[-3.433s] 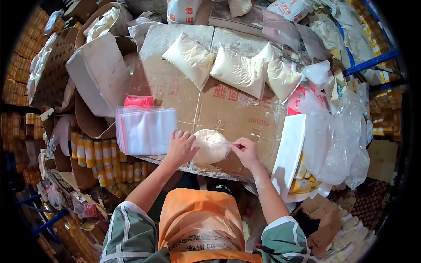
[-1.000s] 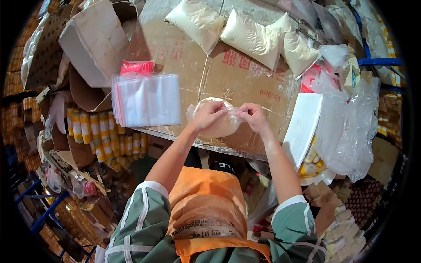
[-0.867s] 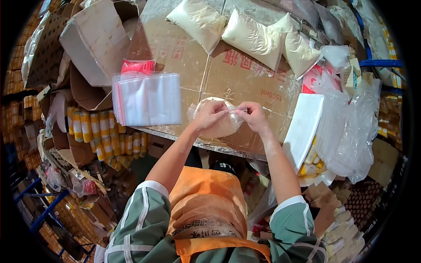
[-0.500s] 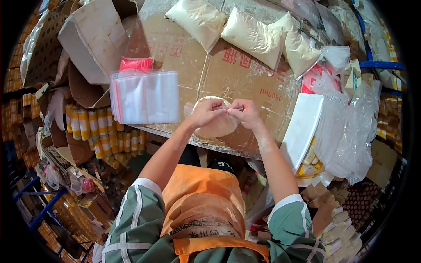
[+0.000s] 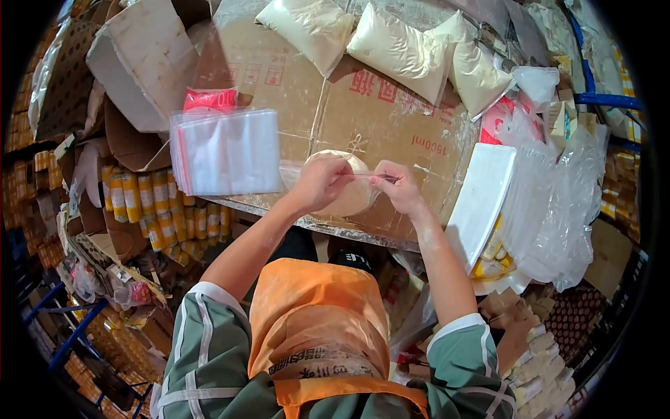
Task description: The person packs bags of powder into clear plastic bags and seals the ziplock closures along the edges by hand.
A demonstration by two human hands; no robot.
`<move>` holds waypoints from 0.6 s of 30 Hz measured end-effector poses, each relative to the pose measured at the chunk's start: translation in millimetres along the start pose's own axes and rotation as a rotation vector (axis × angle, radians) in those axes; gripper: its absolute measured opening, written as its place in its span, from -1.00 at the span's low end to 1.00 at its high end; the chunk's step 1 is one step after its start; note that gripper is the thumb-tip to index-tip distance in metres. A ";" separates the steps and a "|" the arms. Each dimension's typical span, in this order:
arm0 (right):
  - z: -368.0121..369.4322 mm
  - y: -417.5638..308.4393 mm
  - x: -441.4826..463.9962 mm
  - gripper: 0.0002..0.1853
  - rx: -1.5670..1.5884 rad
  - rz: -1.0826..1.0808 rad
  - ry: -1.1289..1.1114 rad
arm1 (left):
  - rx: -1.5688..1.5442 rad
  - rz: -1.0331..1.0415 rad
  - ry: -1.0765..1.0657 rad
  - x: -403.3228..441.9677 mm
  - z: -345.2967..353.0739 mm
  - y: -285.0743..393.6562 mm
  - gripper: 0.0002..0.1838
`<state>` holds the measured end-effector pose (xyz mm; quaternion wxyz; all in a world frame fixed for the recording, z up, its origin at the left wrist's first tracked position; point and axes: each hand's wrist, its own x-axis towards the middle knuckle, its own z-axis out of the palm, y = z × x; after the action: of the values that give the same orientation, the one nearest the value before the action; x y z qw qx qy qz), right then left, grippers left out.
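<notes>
A clear plastic zip bag of pale powder [image 5: 354,201] rests on the cardboard near the table's front edge. My left hand [image 5: 323,183] pinches the bag's top strip at its left part, covering some of the bag. At the strip's right end, the thumb and fingers of my right hand [image 5: 399,187] are closed on the plastic. Between both hands the strip looks stretched straight. Left of my hands lies a stack of clear zip bags [image 5: 227,153] with red edges. Behind it sits a red packet [image 5: 211,100].
Three filled bags of pale powder, one a middle bag [image 5: 398,52], lie along the back of the cardboard sheet [image 5: 286,91]. A white foam tray [image 5: 481,202] and crumpled clear plastic [image 5: 565,209] are at right. Cardboard boxes [image 5: 143,66] stand at left, above yellow-wrapped packs [image 5: 150,199].
My hands have moved farther apart along the bag's top edge, the right one shifting to the right and the left one slightly left. The view has shifted slightly.
</notes>
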<state>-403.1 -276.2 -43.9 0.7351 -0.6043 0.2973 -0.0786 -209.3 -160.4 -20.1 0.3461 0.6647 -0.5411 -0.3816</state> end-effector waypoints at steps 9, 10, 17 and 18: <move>-1.1 -6.7 -1.1 -0.80 -0.081 -0.015 0.088 | 0.342 0.067 0.173 -32.6 -37.9 -21.1 -0.92; 0.1 -8.8 -2.7 -0.80 -0.089 -0.045 0.096 | 0.378 0.089 0.189 -36.1 -44.5 -22.8 -0.92; -1.0 -11.6 -4.8 -0.80 -0.111 -0.084 0.117 | 0.454 0.122 0.197 -65.5 -84.9 -45.3 -0.95; -0.7 -11.3 -5.4 -0.80 -0.110 -0.081 0.112 | 0.462 0.130 0.181 -68.3 -89.0 -46.0 -0.95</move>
<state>-405.1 -277.2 -31.6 0.6793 -0.6497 0.3172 -0.1255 -118.3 -80.9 -9.4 0.2558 0.7214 -0.6223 -0.1637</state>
